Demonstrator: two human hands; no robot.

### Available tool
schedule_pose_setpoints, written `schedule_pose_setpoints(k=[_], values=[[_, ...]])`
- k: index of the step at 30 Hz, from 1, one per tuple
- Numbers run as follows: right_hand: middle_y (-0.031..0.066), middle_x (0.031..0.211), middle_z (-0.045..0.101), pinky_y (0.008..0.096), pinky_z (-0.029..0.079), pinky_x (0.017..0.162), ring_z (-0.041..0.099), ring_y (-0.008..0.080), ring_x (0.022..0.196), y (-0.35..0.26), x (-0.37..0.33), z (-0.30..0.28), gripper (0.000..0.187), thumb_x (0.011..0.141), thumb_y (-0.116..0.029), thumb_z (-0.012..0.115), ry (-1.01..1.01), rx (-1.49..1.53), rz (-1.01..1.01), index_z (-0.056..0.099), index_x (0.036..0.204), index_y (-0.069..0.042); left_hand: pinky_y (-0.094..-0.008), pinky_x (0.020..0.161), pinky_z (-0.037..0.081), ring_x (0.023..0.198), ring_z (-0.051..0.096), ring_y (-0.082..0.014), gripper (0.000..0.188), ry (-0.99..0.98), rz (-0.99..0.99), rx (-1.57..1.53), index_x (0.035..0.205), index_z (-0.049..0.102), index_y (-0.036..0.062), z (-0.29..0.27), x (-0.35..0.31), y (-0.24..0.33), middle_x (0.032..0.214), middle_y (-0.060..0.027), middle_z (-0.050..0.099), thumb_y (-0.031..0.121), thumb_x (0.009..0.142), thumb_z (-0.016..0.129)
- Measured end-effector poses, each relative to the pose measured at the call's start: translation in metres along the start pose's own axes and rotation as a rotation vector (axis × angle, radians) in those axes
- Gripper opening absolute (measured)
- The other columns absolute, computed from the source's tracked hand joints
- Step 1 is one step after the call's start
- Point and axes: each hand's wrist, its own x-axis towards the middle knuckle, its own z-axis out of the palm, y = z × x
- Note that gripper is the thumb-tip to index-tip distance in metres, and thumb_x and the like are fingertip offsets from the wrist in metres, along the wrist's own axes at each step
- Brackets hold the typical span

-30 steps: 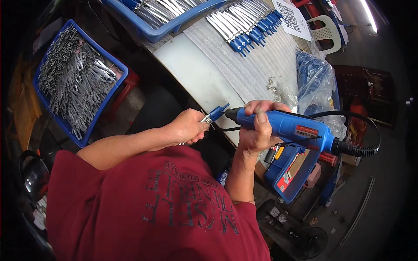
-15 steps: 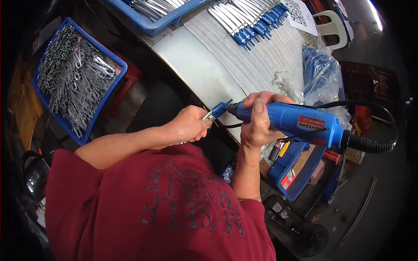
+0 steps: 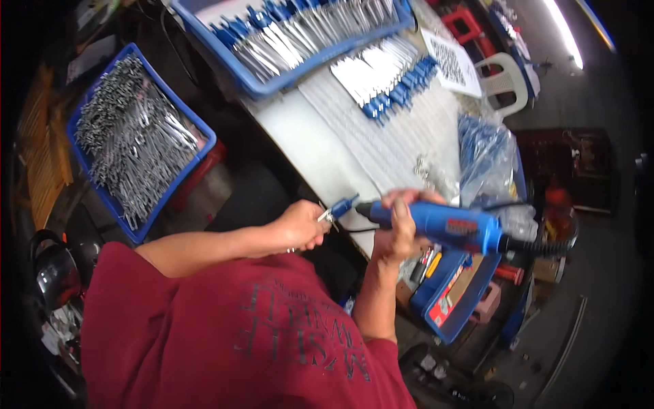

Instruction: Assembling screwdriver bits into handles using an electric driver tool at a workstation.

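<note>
My left hand [image 3: 300, 226] is closed on a slim metal piece with a blue plastic end [image 3: 343, 206], held in front of my body by the table's near edge. Its blue end points up and to the right. My right hand [image 3: 400, 228] grips a blue electric screwdriver [image 3: 446, 225] lying nearly level, a black cord running from its back. The screwdriver's dark nose faces the blue end with a small gap between them. Motion blur hides the bit itself.
A row of similar pieces [image 3: 388, 76] lies on foam sheeting on the white table [image 3: 289, 129]. Behind it stands a blue bin [image 3: 272, 87] of more. At left, another blue bin [image 3: 208, 143] holds many metal parts. A plastic bag [image 3: 484, 146] and blue toolbox [image 3: 446, 334] are at right.
My view has shifted, showing more of the far bin. The screwdriver's nose, at the blue end before, has drawn slightly away from it. Both hands keep their hold.
</note>
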Motion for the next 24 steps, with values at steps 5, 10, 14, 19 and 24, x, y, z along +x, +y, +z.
schedule_pose_setpoints(k=[5, 10, 14, 19, 24], values=[[0.0069, 0.069, 0.043, 0.0294, 0.039, 0.057, 0.044, 0.0178, 0.058, -0.011, 0.0, -0.015, 0.037, 0.063, -0.001, 0.052, 0.05, 0.064, -0.109, 0.039, 0.097, -0.008, -0.0206, 0.037, 0.038, 0.044, 0.046, -0.0073, 0.016, -0.018, 0.065, 0.155, 0.071, 0.049, 0.0027, -0.004, -0.012, 0.004, 0.058, -0.0018, 0.051, 0.015, 0.08, 0.044], [0.0058, 0.067, 0.044, 0.0272, 0.039, 0.056, 0.043, 0.0174, 0.058, -0.018, -0.001, -0.029, 0.035, 0.063, -0.004, 0.052, 0.093, 0.136, -0.117, 0.039, 0.095, -0.01, -0.0204, 0.037, 0.039, 0.045, 0.048, -0.0085, 0.023, -0.02, 0.2, 0.14, 0.096, 0.046, 0.0019, -0.018, -0.031, 0.042, 0.061, -0.0042, 0.052, 0.019, 0.08, 0.046], [0.0062, 0.065, 0.043, 0.0289, 0.04, 0.055, 0.044, 0.0177, 0.057, -0.016, -0.001, -0.034, 0.045, 0.059, -0.003, 0.053, 0.129, 0.149, -0.102, 0.038, 0.101, -0.01, -0.019, 0.038, 0.04, 0.046, 0.051, -0.0092, 0.021, -0.013, 0.353, -0.065, 0.09, 0.047, 0.0027, -0.044, -0.041, 0.078, 0.063, -0.0059, 0.055, 0.021, 0.079, 0.049], [0.006, 0.064, 0.042, 0.0288, 0.04, 0.054, 0.043, 0.0172, 0.057, -0.013, -0.001, -0.036, 0.043, 0.059, -0.005, 0.053, 0.122, 0.151, -0.096, 0.038, 0.099, -0.009, -0.0179, 0.038, 0.038, 0.049, 0.053, -0.0088, 0.016, 0.194, 0.657, -0.096, 0.077, 0.053, 0.0036, -0.087, -0.037, 0.135, 0.065, -0.0056, 0.056, 0.019, 0.075, 0.056], [0.0059, 0.063, 0.041, 0.0283, 0.04, 0.054, 0.043, 0.017, 0.056, -0.015, -0.001, -0.037, 0.039, 0.06, -0.007, 0.053, 0.149, 0.132, -0.099, 0.038, 0.096, -0.007, -0.0187, 0.046, 0.035, 0.052, 0.045, -0.0055, 0.015, 0.449, 0.855, -0.025, 0.074, 0.056, 0.0025, -0.115, -0.028, 0.187, 0.064, -0.0018, 0.053, 0.017, 0.072, 0.061]])
